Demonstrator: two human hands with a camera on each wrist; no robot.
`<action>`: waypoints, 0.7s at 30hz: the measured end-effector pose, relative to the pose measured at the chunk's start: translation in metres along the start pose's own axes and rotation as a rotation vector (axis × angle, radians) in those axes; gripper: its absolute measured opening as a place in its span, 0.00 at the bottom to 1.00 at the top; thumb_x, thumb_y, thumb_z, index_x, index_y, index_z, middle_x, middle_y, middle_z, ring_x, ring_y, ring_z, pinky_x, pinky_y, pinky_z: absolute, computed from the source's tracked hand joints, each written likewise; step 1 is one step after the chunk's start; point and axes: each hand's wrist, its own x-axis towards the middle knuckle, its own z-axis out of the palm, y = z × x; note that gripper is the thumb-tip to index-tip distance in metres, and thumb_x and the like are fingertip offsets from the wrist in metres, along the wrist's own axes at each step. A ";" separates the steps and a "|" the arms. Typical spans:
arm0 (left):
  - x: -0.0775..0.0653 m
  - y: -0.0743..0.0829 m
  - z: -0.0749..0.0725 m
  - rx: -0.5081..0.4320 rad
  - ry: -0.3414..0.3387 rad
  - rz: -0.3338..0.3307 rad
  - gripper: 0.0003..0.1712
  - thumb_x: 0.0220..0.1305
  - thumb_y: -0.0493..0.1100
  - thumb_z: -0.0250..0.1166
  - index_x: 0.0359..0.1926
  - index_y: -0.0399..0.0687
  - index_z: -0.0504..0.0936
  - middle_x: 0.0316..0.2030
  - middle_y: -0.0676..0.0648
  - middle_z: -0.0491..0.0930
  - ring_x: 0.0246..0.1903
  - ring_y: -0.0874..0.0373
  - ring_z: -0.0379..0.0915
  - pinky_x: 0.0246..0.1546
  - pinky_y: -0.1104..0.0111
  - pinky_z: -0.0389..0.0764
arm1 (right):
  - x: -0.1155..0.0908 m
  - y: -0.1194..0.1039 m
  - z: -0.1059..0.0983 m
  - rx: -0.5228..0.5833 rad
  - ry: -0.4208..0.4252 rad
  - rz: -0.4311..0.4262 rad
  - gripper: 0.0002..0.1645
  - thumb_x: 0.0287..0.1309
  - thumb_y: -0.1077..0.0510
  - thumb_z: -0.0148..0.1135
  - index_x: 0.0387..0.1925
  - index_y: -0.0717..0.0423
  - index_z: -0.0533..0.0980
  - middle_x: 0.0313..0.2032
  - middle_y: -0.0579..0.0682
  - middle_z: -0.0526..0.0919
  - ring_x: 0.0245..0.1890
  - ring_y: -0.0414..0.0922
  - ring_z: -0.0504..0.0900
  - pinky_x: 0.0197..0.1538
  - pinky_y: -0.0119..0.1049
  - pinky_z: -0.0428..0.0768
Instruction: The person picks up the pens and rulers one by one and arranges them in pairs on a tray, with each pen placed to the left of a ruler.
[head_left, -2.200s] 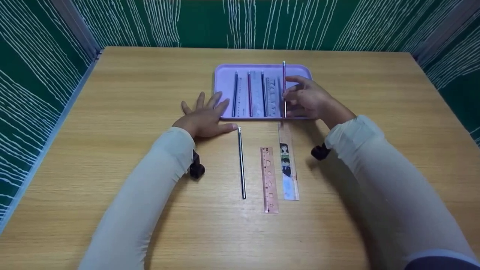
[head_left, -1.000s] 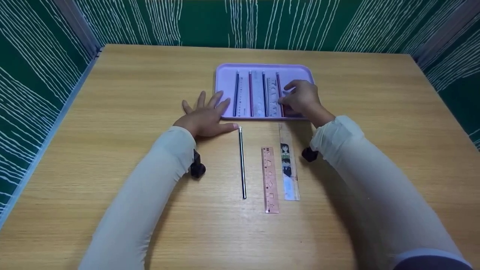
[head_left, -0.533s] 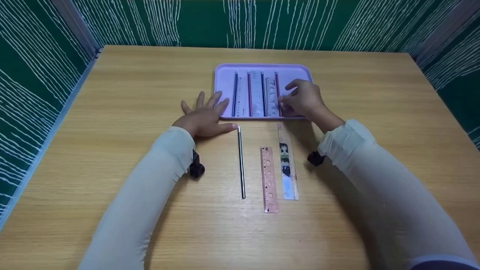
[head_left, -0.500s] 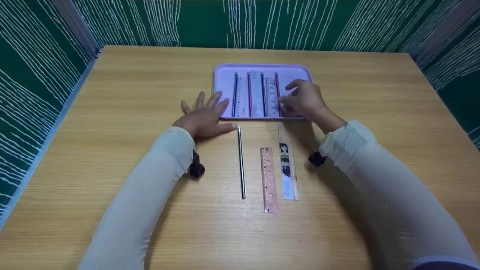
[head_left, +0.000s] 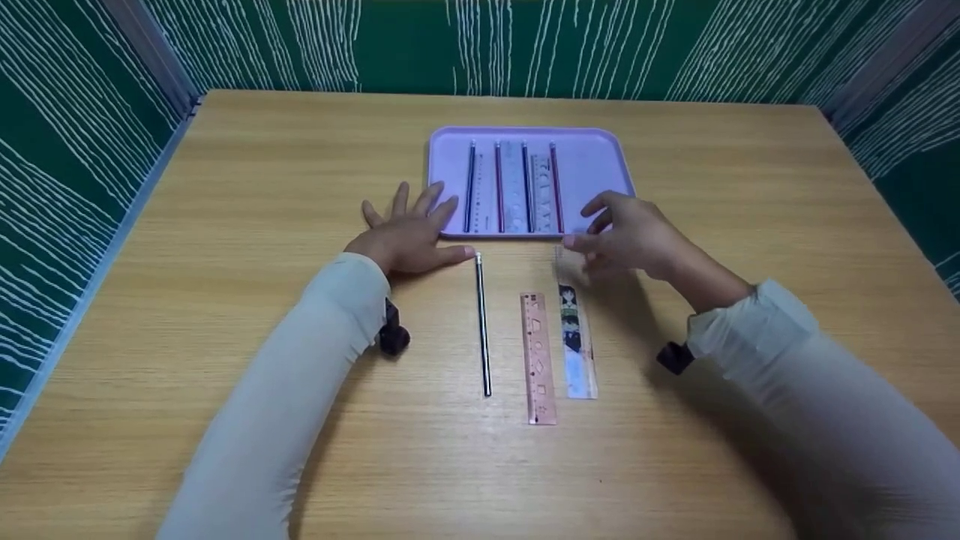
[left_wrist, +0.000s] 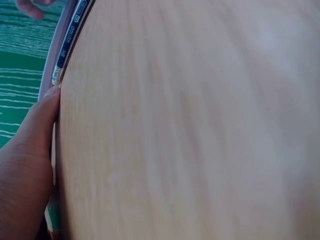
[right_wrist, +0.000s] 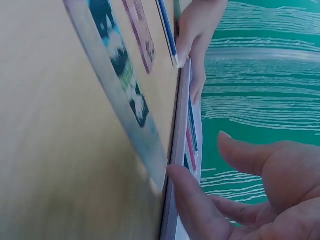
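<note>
My left hand (head_left: 409, 240) lies spread with its fingers over the front left corner of a purple tray (head_left: 592, 161). Its thumb reaches the eraser end of a dark striped pencil (head_left: 484, 330) on the table; the left wrist view shows that pencil (left_wrist: 70, 42) marked HB. My right hand (head_left: 637, 238) hovers at the tray's front right edge, fingers loosely bent around nothing. Below its fingertips is the far end of a clear ruler with cartoon figures (head_left: 574, 345). A red pencil (head_left: 556, 187) lies rightmost in the tray's row.
Left of the red pencil, clear rulers (head_left: 514, 187) alternate with pencils (head_left: 471, 187) in the tray. A pink ruler (head_left: 538, 360) with cut-out shapes lies on the wooden table (head_left: 262, 180) between the striped pencil and the cartoon ruler. Green patterned panels (head_left: 427, 49) stand behind.
My right hand lowered the red pencil into the tray beside the last clear ruler and let it go. It then drew back toward the cartoon ruler. The left hand stayed put.
</note>
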 end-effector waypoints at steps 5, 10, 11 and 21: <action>0.000 0.001 -0.001 -0.001 -0.004 -0.002 0.59 0.56 0.89 0.43 0.82 0.74 0.36 0.82 0.57 0.22 0.79 0.36 0.12 0.62 0.22 0.18 | -0.007 0.012 0.007 0.028 -0.038 -0.031 0.45 0.61 0.48 0.73 0.72 0.58 0.62 0.57 0.61 0.72 0.47 0.53 0.84 0.44 0.41 0.89; 0.000 0.001 -0.001 -0.007 -0.008 0.000 0.59 0.56 0.89 0.42 0.82 0.74 0.35 0.82 0.57 0.21 0.79 0.36 0.11 0.62 0.22 0.17 | -0.013 0.021 0.014 0.078 -0.051 -0.034 0.45 0.60 0.50 0.74 0.71 0.59 0.63 0.54 0.60 0.72 0.46 0.51 0.84 0.44 0.42 0.89; 0.000 0.001 -0.001 -0.007 -0.008 0.000 0.59 0.56 0.89 0.42 0.82 0.74 0.35 0.82 0.57 0.21 0.79 0.36 0.12 0.62 0.22 0.17 | -0.014 0.022 0.015 0.074 -0.050 -0.037 0.45 0.59 0.50 0.75 0.71 0.59 0.63 0.54 0.60 0.72 0.46 0.50 0.84 0.44 0.41 0.89; -0.001 0.000 -0.001 0.000 -0.007 0.000 0.59 0.57 0.88 0.42 0.82 0.74 0.35 0.82 0.56 0.21 0.79 0.36 0.12 0.62 0.22 0.18 | -0.016 0.026 0.022 0.091 -0.070 -0.044 0.48 0.52 0.59 0.79 0.70 0.61 0.64 0.54 0.60 0.72 0.44 0.50 0.84 0.43 0.42 0.89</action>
